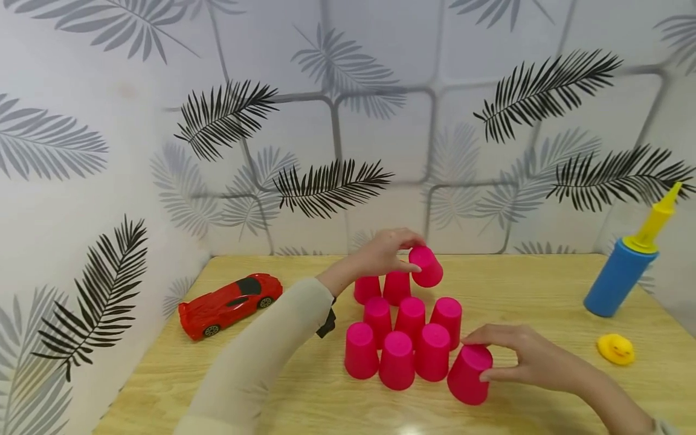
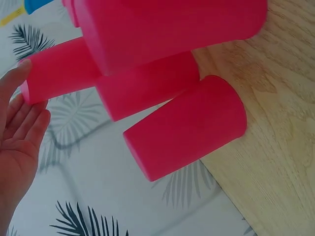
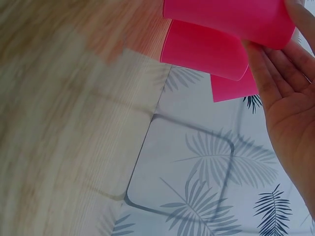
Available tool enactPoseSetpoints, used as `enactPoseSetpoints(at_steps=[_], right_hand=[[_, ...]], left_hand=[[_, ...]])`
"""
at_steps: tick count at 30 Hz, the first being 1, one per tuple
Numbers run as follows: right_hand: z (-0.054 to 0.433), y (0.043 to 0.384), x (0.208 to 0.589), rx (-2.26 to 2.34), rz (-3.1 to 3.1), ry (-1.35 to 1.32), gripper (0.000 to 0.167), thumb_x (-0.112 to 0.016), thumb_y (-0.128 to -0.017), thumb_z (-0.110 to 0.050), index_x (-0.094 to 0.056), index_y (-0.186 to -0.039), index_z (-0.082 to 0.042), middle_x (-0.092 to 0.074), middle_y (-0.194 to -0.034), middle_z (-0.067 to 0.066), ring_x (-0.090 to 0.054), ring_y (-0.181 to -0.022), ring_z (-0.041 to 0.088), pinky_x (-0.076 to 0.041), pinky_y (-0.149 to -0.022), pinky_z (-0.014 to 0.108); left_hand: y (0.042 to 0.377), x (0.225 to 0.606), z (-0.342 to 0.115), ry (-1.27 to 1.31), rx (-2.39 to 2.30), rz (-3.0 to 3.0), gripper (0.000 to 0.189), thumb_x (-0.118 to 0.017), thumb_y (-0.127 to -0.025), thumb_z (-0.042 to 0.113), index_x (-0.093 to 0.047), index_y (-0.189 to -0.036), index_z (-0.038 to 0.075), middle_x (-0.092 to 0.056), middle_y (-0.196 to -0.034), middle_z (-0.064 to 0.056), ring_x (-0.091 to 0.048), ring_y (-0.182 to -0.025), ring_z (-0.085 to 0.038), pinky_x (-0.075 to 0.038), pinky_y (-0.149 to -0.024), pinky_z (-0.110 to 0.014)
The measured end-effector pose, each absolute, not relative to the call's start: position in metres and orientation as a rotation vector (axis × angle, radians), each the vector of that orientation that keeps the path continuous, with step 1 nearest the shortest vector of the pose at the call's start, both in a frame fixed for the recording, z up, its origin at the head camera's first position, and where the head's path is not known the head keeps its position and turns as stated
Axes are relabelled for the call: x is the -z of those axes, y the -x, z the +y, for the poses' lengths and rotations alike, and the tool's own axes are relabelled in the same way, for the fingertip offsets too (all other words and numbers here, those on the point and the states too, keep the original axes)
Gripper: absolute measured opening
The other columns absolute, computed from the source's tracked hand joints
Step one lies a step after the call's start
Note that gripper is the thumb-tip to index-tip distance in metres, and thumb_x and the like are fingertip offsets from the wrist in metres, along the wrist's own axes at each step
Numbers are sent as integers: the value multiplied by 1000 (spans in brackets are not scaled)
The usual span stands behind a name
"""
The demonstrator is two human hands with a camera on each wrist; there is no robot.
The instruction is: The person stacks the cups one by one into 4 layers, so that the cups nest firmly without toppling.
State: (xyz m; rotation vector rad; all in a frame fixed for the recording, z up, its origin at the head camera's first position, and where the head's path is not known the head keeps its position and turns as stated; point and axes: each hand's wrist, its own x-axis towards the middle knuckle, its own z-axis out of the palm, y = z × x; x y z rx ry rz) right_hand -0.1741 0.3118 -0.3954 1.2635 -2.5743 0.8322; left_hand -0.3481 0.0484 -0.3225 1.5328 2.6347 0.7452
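At the back of a group of upside-down pink cups [image 1: 399,360], my left hand [image 1: 387,251] pinches one pink cup [image 1: 426,267] by its narrow end. That cup is tilted and looks slightly raised, beside two others in the back row. In the left wrist view, the thumb and fingers of the left hand [image 2: 22,123] grip the cup's [image 2: 61,71] end. My right hand [image 1: 530,359] grips another pink cup [image 1: 470,377] at the right end of the front row, thumb and fingers around its upper part. The right wrist view shows this cup [image 3: 229,19] partly cut off.
A red toy car [image 1: 231,305] stands on the wooden table [image 1: 304,386] at left. A blue and yellow hand pump [image 1: 620,275] stands upright at right, with a yellow rubber duck [image 1: 615,349] in front. A leaf-patterned wall [image 1: 380,139] closes off the back.
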Motion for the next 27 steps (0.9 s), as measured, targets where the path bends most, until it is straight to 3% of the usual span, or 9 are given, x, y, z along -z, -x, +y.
enactPoseSetpoints(at_steps=[16, 27], right_hand=[[312, 170, 394, -895, -2660, -1200, 45, -72, -86, -36, -61, -128, -22, -69, -115, -3, -64, -103, 3, -61, -78, 24], [313, 167, 393, -894, -2713, -1145, 45, -71, -87, -39, -62, -127, -21, -70, -116, -1, -64, -104, 4, -61, -78, 26]], left_hand=[[357, 342, 66, -1641, -444, 2587, 45, -74, -87, 22, -60, -127, 5, -65, -125, -9, -62, -117, -19, -53, -99, -25], [358, 351, 71, -1627, -296, 2596, 48, -71, -89, 22, -58, -132, 5, -64, -130, -9, -60, -121, -20, -49, -106, -27]])
